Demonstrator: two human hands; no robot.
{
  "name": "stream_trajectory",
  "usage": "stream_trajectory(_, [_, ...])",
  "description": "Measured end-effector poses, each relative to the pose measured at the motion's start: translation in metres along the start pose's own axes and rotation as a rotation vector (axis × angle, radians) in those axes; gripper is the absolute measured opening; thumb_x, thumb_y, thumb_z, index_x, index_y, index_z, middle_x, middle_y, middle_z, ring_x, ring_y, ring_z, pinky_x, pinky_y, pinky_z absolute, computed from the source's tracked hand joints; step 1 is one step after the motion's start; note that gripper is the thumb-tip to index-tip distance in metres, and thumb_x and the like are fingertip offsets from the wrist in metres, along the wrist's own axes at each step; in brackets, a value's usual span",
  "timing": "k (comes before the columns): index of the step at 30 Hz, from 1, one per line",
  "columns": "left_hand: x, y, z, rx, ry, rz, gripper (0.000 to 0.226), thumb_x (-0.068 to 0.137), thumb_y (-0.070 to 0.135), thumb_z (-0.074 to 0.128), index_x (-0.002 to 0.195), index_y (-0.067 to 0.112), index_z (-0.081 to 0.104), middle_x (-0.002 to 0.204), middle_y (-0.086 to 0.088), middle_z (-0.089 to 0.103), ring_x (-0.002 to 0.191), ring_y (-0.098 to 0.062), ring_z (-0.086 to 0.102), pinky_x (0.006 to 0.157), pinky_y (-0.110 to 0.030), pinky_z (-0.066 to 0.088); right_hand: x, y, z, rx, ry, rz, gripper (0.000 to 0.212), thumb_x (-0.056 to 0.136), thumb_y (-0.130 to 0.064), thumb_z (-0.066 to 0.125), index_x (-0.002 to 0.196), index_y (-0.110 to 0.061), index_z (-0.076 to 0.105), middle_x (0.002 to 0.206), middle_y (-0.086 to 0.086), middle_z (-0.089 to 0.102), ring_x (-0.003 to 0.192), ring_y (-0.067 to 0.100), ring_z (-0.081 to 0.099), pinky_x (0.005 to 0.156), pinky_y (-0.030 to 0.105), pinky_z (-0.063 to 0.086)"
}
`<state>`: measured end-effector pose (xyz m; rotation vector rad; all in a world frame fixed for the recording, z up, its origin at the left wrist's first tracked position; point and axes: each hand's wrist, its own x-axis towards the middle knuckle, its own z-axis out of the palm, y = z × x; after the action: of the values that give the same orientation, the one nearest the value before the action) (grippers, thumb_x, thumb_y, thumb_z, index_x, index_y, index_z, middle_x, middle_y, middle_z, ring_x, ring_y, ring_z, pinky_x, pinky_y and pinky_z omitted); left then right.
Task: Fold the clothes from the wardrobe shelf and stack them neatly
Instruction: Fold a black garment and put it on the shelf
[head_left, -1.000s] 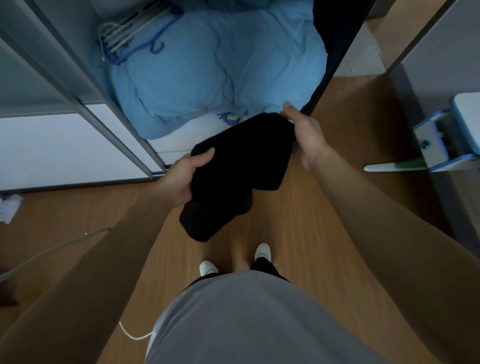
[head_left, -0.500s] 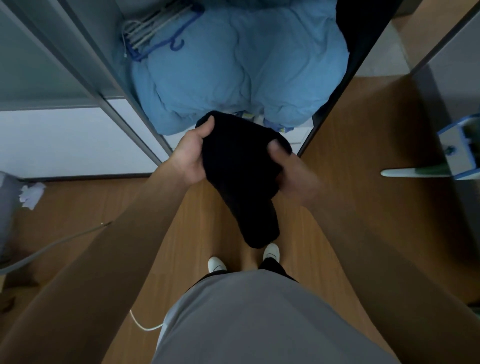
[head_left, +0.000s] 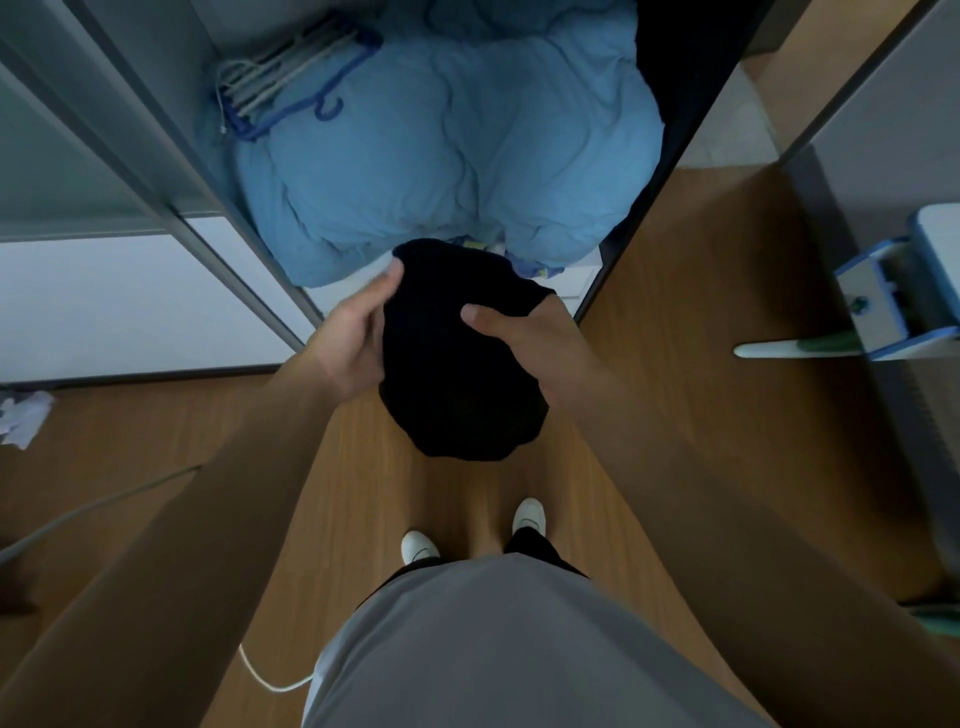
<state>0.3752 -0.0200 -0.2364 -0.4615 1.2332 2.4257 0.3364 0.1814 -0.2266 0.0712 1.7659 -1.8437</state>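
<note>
We count one bunched black cloth garment (head_left: 460, 379), held between two hands: left hand (head_left: 353, 340) and right hand (head_left: 540, 345) each clasp a side, fingers hidden behind; perhaps folded.

Probably a home bedroom: open wardrobe (head_left: 171, 171) holding blue duvet (head_left: 441, 156), hangers (head_left: 280, 73).

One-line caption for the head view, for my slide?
Left hand and right hand grip a black garment above the wooden floor, facing a blue duvet and hangers in the wardrobe.
</note>
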Motion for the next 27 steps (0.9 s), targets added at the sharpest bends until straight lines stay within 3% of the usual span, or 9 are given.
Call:
stream_trajectory(4, [0.001, -0.008, 0.009, 0.278, 0.107, -0.013, 0.045, 0.089, 0.039, 0.072, 0.123, 0.010, 0.069, 0.122, -0.014, 0.070, 0.116, -0.029, 0.065, 0.085, -0.028, 0.056, 0.004, -0.025, -0.002, 0.047, 0.042, 0.098, 0.022, 0.085, -0.020, 0.078, 0.104, -0.012, 0.072, 0.097, 0.008, 0.077, 0.087, 0.020, 0.075, 0.078, 0.033, 0.061])
stream_trajectory(7, [0.005, 0.005, 0.025, 0.311, 0.252, 0.052, 0.039, 0.090, 0.034, 0.071, 0.118, 0.007, 0.068, 0.109, -0.012, 0.075, 0.105, -0.027, 0.071, 0.077, -0.027, 0.057, 0.009, -0.047, -0.007, 0.069, 0.011, 0.172, 0.042, 0.085, -0.027, 0.078, 0.120, -0.008, 0.066, 0.109, 0.011, 0.075, 0.099, 0.025, 0.073, 0.094, 0.041, 0.057])
stream_trajectory(10, [0.006, 0.021, 0.041, 0.249, 0.298, 0.110, 0.029, 0.094, 0.030, 0.067, 0.113, 0.007, 0.070, 0.106, -0.011, 0.076, 0.100, -0.024, 0.073, 0.078, -0.028, 0.059, 0.009, -0.053, -0.014, 0.084, -0.067, 0.134, 0.050, 0.086, -0.045, 0.073, 0.125, -0.015, 0.065, 0.115, 0.004, 0.074, 0.106, 0.018, 0.070, 0.098, 0.033, 0.054])
stream_trajectory(13, [0.008, 0.035, 0.051, 0.089, 0.340, 0.103, 0.033, 0.094, 0.030, 0.067, 0.116, 0.007, 0.069, 0.107, -0.012, 0.076, 0.099, -0.025, 0.073, 0.078, -0.033, 0.060, 0.005, -0.041, -0.020, 0.143, -0.193, 0.123, 0.039, 0.090, -0.047, 0.066, 0.119, -0.023, 0.067, 0.117, -0.003, 0.073, 0.110, 0.011, 0.068, 0.092, 0.023, 0.055])
stream_trajectory(16, [0.008, 0.047, 0.051, 0.056, 0.399, 0.044, 0.029, 0.094, 0.031, 0.066, 0.112, 0.008, 0.070, 0.104, -0.012, 0.076, 0.092, -0.024, 0.075, 0.070, -0.033, 0.061, 0.002, -0.030, -0.019, 0.028, -0.167, 0.064, 0.037, 0.089, -0.032, 0.072, 0.121, -0.015, 0.066, 0.117, 0.003, 0.074, 0.109, 0.018, 0.069, 0.102, 0.035, 0.051])
stream_trajectory(18, [0.004, 0.051, 0.043, 0.029, 0.370, 0.013, 0.029, 0.090, 0.034, 0.070, 0.105, 0.010, 0.075, 0.107, -0.011, 0.076, 0.093, -0.023, 0.075, 0.069, -0.032, 0.061, 0.002, -0.032, -0.018, -0.053, -0.072, -0.008, 0.032, 0.091, -0.023, 0.072, 0.120, -0.011, 0.067, 0.113, 0.006, 0.074, 0.105, 0.020, 0.071, 0.101, 0.039, 0.053])
stream_trajectory(22, [-0.011, 0.051, 0.023, 0.005, 0.098, -0.007, 0.036, 0.084, 0.045, 0.071, 0.106, 0.017, 0.079, 0.122, -0.007, 0.071, 0.112, -0.022, 0.068, 0.080, -0.032, 0.059, 0.003, -0.049, -0.013, 0.008, -0.026, -0.061, 0.026, 0.095, -0.023, 0.067, 0.117, -0.010, 0.068, 0.108, 0.007, 0.076, 0.098, 0.019, 0.073, 0.086, 0.031, 0.059])
stream_trajectory(24, [-0.013, 0.046, 0.020, 0.101, 0.086, -0.028, 0.029, 0.085, 0.042, 0.072, 0.105, 0.022, 0.079, 0.120, -0.004, 0.072, 0.110, -0.020, 0.069, 0.077, -0.030, 0.059, 0.004, -0.058, -0.011, 0.033, -0.018, -0.072, 0.025, 0.095, -0.024, 0.066, 0.117, -0.010, 0.068, 0.104, 0.004, 0.077, 0.097, 0.018, 0.073, 0.081, 0.028, 0.060])
stream_trajectory(27, [-0.008, 0.041, 0.022, 0.157, 0.104, 0.080, 0.030, 0.091, 0.027, 0.070, 0.118, 0.016, 0.072, 0.122, -0.008, 0.071, 0.113, -0.023, 0.068, 0.081, -0.029, 0.058, 0.006, -0.067, -0.010, 0.047, -0.030, -0.088, 0.024, 0.095, -0.020, 0.067, 0.116, -0.010, 0.067, 0.103, 0.005, 0.077, 0.096, 0.018, 0.073, 0.079, 0.026, 0.060])
